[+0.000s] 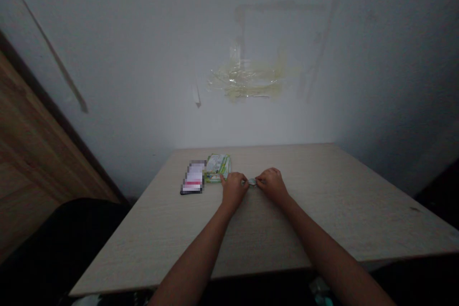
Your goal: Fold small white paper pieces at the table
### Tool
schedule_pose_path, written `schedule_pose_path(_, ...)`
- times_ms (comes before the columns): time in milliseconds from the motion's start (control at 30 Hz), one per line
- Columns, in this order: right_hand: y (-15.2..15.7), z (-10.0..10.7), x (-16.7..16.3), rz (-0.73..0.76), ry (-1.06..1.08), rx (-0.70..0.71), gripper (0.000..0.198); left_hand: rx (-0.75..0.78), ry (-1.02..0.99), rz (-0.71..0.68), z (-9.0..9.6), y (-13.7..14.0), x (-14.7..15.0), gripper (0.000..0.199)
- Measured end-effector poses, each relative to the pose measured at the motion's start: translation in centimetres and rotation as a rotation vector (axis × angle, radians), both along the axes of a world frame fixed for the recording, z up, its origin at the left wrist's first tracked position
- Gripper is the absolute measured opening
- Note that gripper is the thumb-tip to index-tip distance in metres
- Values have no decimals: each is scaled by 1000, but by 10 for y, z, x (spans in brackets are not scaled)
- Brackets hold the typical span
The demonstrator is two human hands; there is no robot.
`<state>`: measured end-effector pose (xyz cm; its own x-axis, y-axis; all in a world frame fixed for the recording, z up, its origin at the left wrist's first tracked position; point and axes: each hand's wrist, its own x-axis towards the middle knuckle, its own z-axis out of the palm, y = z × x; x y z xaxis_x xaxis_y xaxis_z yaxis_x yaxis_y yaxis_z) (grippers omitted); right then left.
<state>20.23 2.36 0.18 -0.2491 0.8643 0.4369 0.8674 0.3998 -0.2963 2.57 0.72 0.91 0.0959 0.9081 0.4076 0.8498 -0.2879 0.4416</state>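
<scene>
Between my two hands, just over the table, is a small pale greyish object (252, 182), too small and dim to name. My left hand (234, 190) pinches its left side with the fingertips. On the opposite side my right hand (273, 184) grips it between thumb and fingers. Most of the object's edges are covered by the fingertips. Just left of my left hand lie green and white printed packets (218, 167), partly hidden behind that hand. A phone (193, 178) with a blurred, lit screen rests beside the packets.
The light wooden table (344, 210) reaches back to a grey wall (143, 57) with peeling clear tape (247, 81). A brown wooden panel (43, 138) stands at the left, with a dark shape (64, 239) below it. The table's front edge runs beneath my forearms.
</scene>
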Motion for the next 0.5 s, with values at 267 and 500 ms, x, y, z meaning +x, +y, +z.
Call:
schedule_pose_path(267, 1, 1, 0, -1, 49, -4, 16, 0, 38, -22, -4, 5, 0, 17)
schedule_pose_path(500, 0, 2, -2, -1, 108, -7, 12, 0, -29, -34, -2, 6, 1, 16)
